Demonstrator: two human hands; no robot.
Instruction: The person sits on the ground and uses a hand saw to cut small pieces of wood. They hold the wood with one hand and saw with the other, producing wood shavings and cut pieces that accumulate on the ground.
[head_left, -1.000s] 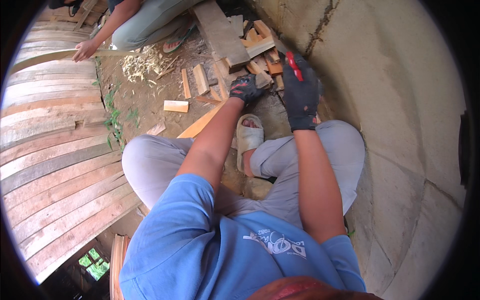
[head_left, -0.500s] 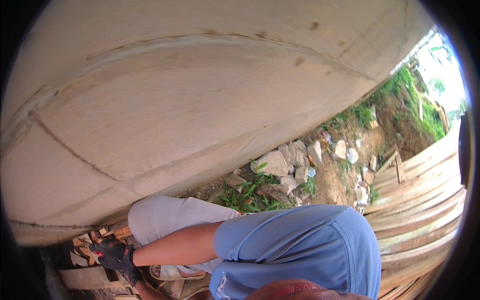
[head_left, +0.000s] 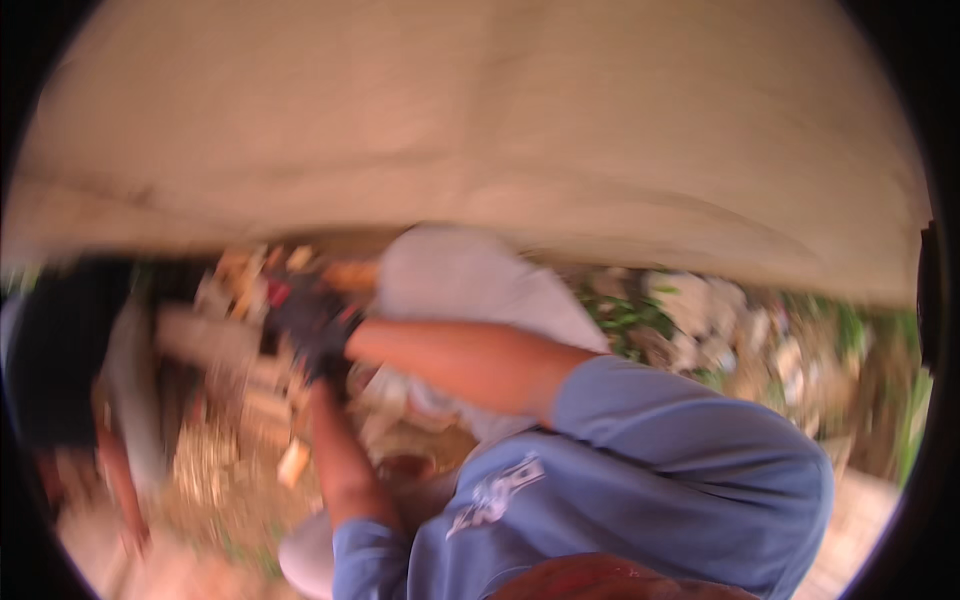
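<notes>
Co-worker [head_left: 68,350] back in view far left, but gloved right hand [head_left: 308,312] and left hand [head_left: 322,362] still by the wood scraps [head_left: 268,408] (grips too blurry to tell), so work's likely unchanged.

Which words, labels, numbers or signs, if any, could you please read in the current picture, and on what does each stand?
White print on the front of the blue short-sleeved fabric shirt: too blurred to read.
Dark gloves with red patches: no lettering can be made out.
Pale wooden pieces: none can be made out.
Broad tan wall: none visible.
</notes>
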